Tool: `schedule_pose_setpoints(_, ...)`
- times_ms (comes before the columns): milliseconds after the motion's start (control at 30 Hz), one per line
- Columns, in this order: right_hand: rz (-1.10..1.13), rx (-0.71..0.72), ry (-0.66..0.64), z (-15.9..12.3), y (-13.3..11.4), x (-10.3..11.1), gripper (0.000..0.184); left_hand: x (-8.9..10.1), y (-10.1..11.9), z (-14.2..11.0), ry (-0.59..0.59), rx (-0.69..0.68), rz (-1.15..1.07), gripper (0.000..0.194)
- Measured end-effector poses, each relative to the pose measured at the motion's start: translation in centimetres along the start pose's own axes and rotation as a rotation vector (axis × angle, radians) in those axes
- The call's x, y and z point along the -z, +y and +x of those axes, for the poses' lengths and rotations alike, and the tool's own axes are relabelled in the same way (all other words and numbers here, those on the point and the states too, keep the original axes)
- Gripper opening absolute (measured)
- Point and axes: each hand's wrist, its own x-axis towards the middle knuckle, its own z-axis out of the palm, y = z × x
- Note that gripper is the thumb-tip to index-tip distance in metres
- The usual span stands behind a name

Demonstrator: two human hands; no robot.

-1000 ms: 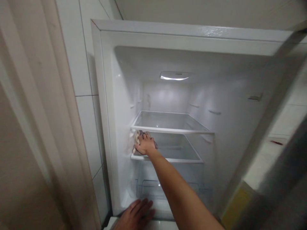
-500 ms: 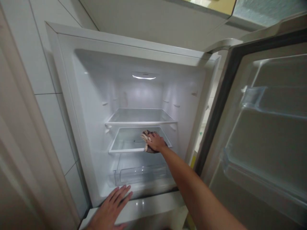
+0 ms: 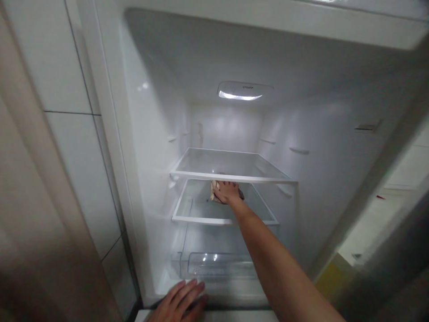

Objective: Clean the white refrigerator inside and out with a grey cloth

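Observation:
My right hand [image 3: 226,191] reaches into the fridge and presses a folded brown and cream cloth [image 3: 214,191] against the lower glass shelf [image 3: 197,210]. Its fingers lie over the cloth, toward the back of the shelf. Above that hand runs the upper glass shelf [image 3: 231,163], whose white front edge passes just over the fingertips. My left hand [image 3: 182,304] is low at the fridge's front edge, fingers stretched out and no object in it. Part of that hand is cut off by the bottom of the view.
A clear drawer [image 3: 221,264] sits at the fridge bottom. The fridge lamp [image 3: 239,95] glows in the ceiling, and small shelf ledges [image 3: 299,151] stick out of the side walls. White tiles [image 3: 80,161] stand at left; the blurred dark door edge [image 3: 392,250] is at lower right.
My right hand has pushed the cloth from the lower shelf's front edge deeper toward the back. The view has come closer to the fridge. My left hand stays at the front edge.

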Motion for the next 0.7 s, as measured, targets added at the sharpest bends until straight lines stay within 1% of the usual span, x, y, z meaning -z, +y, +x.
schedule_pose_setpoints(67, 0.026, 0.095, -0.029, 0.4, -3.8, -0.7, 0.062, 0.5, 0.0, 0.1, -0.030, 0.010, -0.023, 0.066)
schedule_pose_setpoints(167, 0.067, 0.214, -0.058, -1.0, -8.9, -1.1, 0.064, 1.2, 0.1, 0.2, -0.095, 0.032, -0.092, 0.082)
schedule_pose_setpoints(233, 0.089, 0.269, -0.067, -2.9, -10.7, -0.9, 0.064, 1.8, 0.2, 0.2, -0.194, 0.058, -0.202, 0.103)
schedule_pose_setpoints(300, 0.107, 0.304, -0.071, -5.1, -11.0, -0.4, 0.063, 2.5, 0.3, 0.3, -0.329, 0.102, -0.329, 0.124)
schedule_pose_setpoints(333, 0.114, 0.317, -0.075, -6.1, -10.6, -0.1, 0.062, 2.9, 0.3, 0.4, -0.388, 0.127, -0.377, 0.129)
schedule_pose_setpoints(367, 0.120, 0.325, -0.079, -7.2, -10.1, 0.2, 0.060, 3.2, 0.4, 0.4, -0.432, 0.150, -0.406, 0.130)
schedule_pose_setpoints(433, 0.125, 0.327, -0.093, -9.0, -8.3, 0.8, 0.058, 3.6, 0.5, 0.5, -0.464, 0.176, -0.423, 0.122)
schedule_pose_setpoints(500, 0.121, 0.303, -0.100, -10.4, -5.9, 1.4, 0.058, 3.7, 0.7, 0.6, -0.437, 0.184, -0.405, 0.116)
schedule_pose_setpoints(567, 0.109, 0.249, -0.091, -11.2, -3.2, 2.0, 0.056, 3.8, 0.8, 0.6, -0.385, 0.176, -0.375, 0.114)
schedule_pose_setpoints(700, 0.061, 0.063, -0.038, -11.6, 2.1, 2.9, 0.052, 3.5, 0.7, 0.3, -0.267, 0.135, -0.291, 0.116)
